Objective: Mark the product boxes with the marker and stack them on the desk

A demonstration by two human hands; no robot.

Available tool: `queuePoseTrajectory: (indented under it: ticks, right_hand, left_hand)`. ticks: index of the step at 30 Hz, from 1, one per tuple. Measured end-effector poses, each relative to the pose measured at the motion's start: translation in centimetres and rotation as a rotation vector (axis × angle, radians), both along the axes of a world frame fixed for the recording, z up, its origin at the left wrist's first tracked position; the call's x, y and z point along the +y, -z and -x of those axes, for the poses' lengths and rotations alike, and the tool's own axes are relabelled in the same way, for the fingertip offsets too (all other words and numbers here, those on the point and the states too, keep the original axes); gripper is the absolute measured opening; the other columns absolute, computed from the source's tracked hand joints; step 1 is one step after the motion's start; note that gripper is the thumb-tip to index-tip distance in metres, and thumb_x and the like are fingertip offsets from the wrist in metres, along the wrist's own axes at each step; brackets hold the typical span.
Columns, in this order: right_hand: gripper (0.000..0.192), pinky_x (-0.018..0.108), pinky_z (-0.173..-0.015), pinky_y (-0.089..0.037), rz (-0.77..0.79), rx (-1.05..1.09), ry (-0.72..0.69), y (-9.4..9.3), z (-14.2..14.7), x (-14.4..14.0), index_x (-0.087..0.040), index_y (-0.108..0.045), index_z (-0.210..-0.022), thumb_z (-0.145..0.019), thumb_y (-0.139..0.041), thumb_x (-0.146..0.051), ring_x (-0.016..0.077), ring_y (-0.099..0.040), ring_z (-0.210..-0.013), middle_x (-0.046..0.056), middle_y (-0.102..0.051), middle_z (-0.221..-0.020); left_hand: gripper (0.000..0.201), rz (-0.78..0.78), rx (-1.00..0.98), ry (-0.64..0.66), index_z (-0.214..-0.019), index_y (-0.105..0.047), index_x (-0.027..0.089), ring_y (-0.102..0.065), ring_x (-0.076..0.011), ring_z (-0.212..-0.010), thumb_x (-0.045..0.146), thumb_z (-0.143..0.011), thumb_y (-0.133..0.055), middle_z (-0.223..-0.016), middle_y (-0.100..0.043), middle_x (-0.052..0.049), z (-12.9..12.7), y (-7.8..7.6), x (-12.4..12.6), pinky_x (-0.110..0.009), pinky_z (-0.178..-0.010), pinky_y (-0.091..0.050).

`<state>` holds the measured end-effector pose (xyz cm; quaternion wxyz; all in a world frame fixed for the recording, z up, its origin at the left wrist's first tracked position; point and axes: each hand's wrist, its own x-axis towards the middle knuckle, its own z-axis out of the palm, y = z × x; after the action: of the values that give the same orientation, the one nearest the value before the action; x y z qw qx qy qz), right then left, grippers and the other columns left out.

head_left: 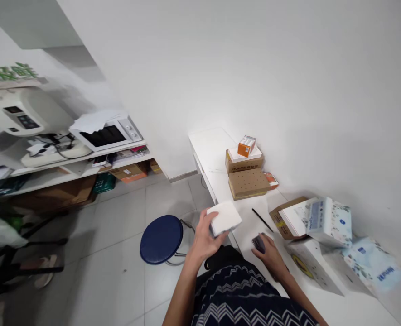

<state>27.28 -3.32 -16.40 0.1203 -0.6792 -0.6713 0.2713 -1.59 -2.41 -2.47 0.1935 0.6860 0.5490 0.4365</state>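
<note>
A brown carton (245,166) is showing "BOPP" in dark print, with smaller characters following that are too blurred to read. Above a white machine (33,108), green Chinese characters (12,72) are ending in 鲜; blue lettering on a floral pack (373,265) is blurring beyond reading.

The round blue stool (161,239) stands on the grey tiled floor (113,235). To its right is the white table (207,140). There, to the right of the stool and farther away, a brown box with small holes (248,183) lies beside a carton (246,166), which carries a flat white box (240,155) and a small orange box (245,148). A black stick (262,220) and, farther right of the stool, two floral packs (334,222) are also visible. To the left of the stool and farther away, a shelf (47,182) bears a microwave (103,135) and a white machine (33,108). Left of the stool is a blurred black chair base (26,270).
</note>
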Motion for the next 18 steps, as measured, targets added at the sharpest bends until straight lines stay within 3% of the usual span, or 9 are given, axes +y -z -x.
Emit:
queuePoseTrajectory:
  ticks: [2,4,5,8,10,13,15,18]
  right_hand:
    - [0.076,0.037,-0.088,-0.055,0.022,0.175,-0.082,-3.5,1.3,1.2,-0.028,-0.033,-0.154,-0.086,-0.060,-0.044,0.0219,-0.067,-0.101,0.009,-0.054,-0.146]
    - [0.093,0.034,-0.077,-0.056,0.122,0.517,-0.189,-7.4,2.7,2.1,-0.031,-0.017,-0.159,-0.081,-0.068,-0.036,0.0153,-0.065,-0.081,0.011,-0.042,-0.155]
    - [0.095,0.032,-0.073,-0.055,0.157,0.592,-0.216,-9.2,3.4,2.5,-0.030,-0.019,-0.159,-0.078,-0.071,-0.032,0.0136,-0.062,-0.076,0.011,-0.046,-0.152]
    - [0.095,0.030,-0.066,-0.051,0.245,0.631,-0.256,-13.3,4.9,3.1,-0.022,-0.028,-0.156,-0.072,-0.073,-0.023,0.0153,-0.058,-0.072,0.007,-0.067,-0.113]
    - [0.098,0.031,-0.066,-0.051,0.294,0.627,-0.263,-14.7,5.6,3.3,-0.019,-0.023,-0.157,-0.072,-0.071,-0.022,0.0179,-0.060,-0.073,0.005,-0.068,-0.100]
    - [0.105,0.040,-0.088,-0.053,0.227,0.594,-0.322,-15.6,6.3,3.6,-0.020,-0.020,-0.158,-0.068,-0.073,-0.020,0.0258,-0.063,-0.103,0.013,-0.061,-0.129]
    - [0.101,0.046,-0.109,-0.042,0.110,0.533,-0.402,-16.1,6.6,3.8,-0.020,-0.030,-0.154,-0.065,-0.077,-0.019,0.0306,-0.051,-0.129,0.016,-0.048,-0.147]
    - [0.082,0.046,-0.114,-0.037,0.005,0.448,-0.470,-17.6,6.1,4.2,-0.021,-0.044,-0.143,-0.068,-0.077,-0.021,0.0302,-0.049,-0.133,0.014,-0.050,-0.143]
  left_hand:
    - [0.054,0.179,0.014,0.124,-0.129,-0.045,0.024,-0.056,-0.0288,-0.121,0.027,-0.081,-0.070,-0.134,-0.049,-0.013,-0.4,-0.8,-0.1,-0.044,-0.100,-0.048]
    - [0.059,0.321,0.029,0.225,-0.132,-0.044,0.025,-0.055,-0.0285,-0.122,0.025,-0.080,-0.071,-0.135,-0.050,-0.012,-0.6,-1.6,-0.2,-0.044,-0.102,-0.046]
    - [0.061,0.372,0.038,0.263,-0.134,-0.044,0.026,-0.055,-0.0286,-0.121,0.025,-0.079,-0.072,-0.135,-0.050,-0.011,-0.7,-1.9,-0.2,-0.044,-0.102,-0.046]
    - [0.066,0.445,0.051,0.321,-0.135,-0.043,0.026,-0.055,-0.0290,-0.119,0.022,-0.077,-0.073,-0.133,-0.052,-0.010,-0.4,-2.6,-0.4,-0.044,-0.101,-0.046]
    - [0.065,0.438,0.041,0.329,-0.134,-0.043,0.025,-0.055,-0.0290,-0.119,0.021,-0.077,-0.072,-0.134,-0.051,-0.011,-0.1,-2.8,-0.5,-0.044,-0.102,-0.046]
    - [0.065,0.405,0.026,0.348,-0.134,-0.042,0.025,-0.053,-0.0295,-0.122,0.020,-0.076,-0.072,-0.137,-0.050,-0.012,0.2,-2.8,-0.6,-0.045,-0.104,-0.045]
    - [0.065,0.382,0.022,0.362,-0.134,-0.042,0.025,-0.052,-0.0301,-0.126,0.019,-0.077,-0.072,-0.139,-0.048,-0.012,0.0,-2.7,-0.6,-0.047,-0.107,-0.044]
    - [0.069,0.306,-0.007,0.372,-0.140,-0.038,0.026,-0.044,-0.0319,-0.137,0.022,-0.080,-0.072,-0.146,-0.043,-0.014,-0.4,-2.4,-0.4,-0.053,-0.115,-0.037]
